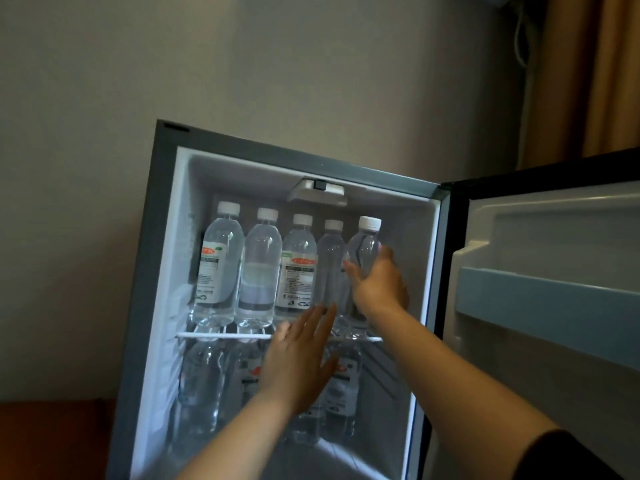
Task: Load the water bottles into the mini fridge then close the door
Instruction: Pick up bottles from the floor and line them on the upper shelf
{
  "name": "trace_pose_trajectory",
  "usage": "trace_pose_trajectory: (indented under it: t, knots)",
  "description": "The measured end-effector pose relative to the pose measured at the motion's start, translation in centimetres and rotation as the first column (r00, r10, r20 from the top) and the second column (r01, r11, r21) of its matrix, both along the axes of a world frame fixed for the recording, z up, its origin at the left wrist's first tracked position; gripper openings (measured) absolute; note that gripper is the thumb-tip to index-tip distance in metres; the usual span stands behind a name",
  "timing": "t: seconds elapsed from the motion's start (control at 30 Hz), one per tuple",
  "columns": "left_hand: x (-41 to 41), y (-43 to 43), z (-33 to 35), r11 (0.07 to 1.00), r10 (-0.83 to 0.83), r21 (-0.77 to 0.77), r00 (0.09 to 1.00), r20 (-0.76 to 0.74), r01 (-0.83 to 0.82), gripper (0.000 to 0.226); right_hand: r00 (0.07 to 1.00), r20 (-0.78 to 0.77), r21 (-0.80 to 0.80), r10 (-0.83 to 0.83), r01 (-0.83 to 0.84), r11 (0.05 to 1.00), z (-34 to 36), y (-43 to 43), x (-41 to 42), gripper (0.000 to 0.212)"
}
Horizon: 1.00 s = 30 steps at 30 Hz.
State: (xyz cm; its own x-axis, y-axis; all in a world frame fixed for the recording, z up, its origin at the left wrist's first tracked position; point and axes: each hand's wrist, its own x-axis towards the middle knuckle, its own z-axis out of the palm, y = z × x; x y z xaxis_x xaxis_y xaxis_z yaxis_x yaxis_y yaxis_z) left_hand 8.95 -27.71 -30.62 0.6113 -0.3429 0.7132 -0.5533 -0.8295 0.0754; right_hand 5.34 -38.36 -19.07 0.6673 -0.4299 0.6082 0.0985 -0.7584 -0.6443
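Observation:
The mini fridge (145, 271) stands open and lit inside. Several clear water bottles with white caps stand in a row on its upper wire shelf (221, 336). My right hand (379, 282) grips the rightmost bottle (365, 247) on that shelf, thumb on its left side and fingers round its right. My left hand (298, 362) hovers flat with straight fingers in front of the shelf edge, its fingertips near the base of the fourth bottle (330, 265). More bottles (201, 386) stand on the lower level, partly hidden behind my left hand. The door (540, 306) is swung wide to the right.
The door's inner side has a blue rack (547, 303) with nothing visible in it. A grey wall rises behind the fridge, a brown curtain (588, 74) hangs at the upper right, and a reddish wooden surface (52, 441) lies at the lower left.

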Motion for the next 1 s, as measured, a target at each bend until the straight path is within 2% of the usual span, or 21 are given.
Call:
trace_pose_trajectory:
  t: [0.1, 0.23, 0.37, 0.6, 0.73, 0.83, 0.9, 1.0]
  knots:
    - [-0.2, -0.2, -0.9, 0.999, 0.032, 0.039, 0.999, -0.013, -0.031, 0.071, 0.999, -0.036, 0.030, -0.008, 0.009, 1.000, 0.4, -0.6, 0.8, 0.058]
    - [0.5, -0.4, -1.5, 0.998, 0.054, 0.040, 0.996, 0.078, -0.057, 0.068, 0.994, -0.101, 0.055, -0.028, 0.034, 0.998, 1.0, -0.9, 2.5, 0.061]
    - [0.8, -0.2, -1.8, 0.993, 0.078, 0.079, 0.990, 0.118, -0.088, 0.068, 0.996, -0.087, 0.079, -0.025, 0.032, 0.996, 0.8, -1.3, 3.9, 0.056]
    - [1.1, -0.3, -2.1, 0.989, 0.094, 0.094, 0.975, 0.200, -0.115, 0.068, 0.995, -0.024, 0.008, -0.100, 0.101, 0.995, -0.2, -1.8, 5.3, 0.057]
    - [0.9, -0.1, -2.2, 0.984, 0.106, 0.124, 0.983, 0.152, -0.125, 0.069, 0.997, 0.005, 0.028, -0.080, 0.079, 0.996, -0.5, -1.4, 5.6, 0.054]
    - [0.4, -0.1, -2.0, 0.984, 0.093, 0.142, 0.991, 0.097, -0.106, 0.070, 0.999, -0.036, 0.076, -0.036, 0.039, 0.996, -1.5, -1.2, 5.6, 0.059]
    - [0.1, 0.1, -1.9, 0.986, 0.094, 0.132, 0.993, 0.065, -0.102, 0.072, 0.996, -0.086, 0.111, 0.003, 0.006, 0.994, -2.6, -1.1, 5.2, 0.051]
    - [-1.1, 0.2, -1.5, 0.988, 0.084, 0.130, 0.996, 0.028, -0.087, 0.073, 0.997, -0.072, 0.109, -0.006, 0.014, 0.994, -3.4, -0.8, 3.9, 0.044]
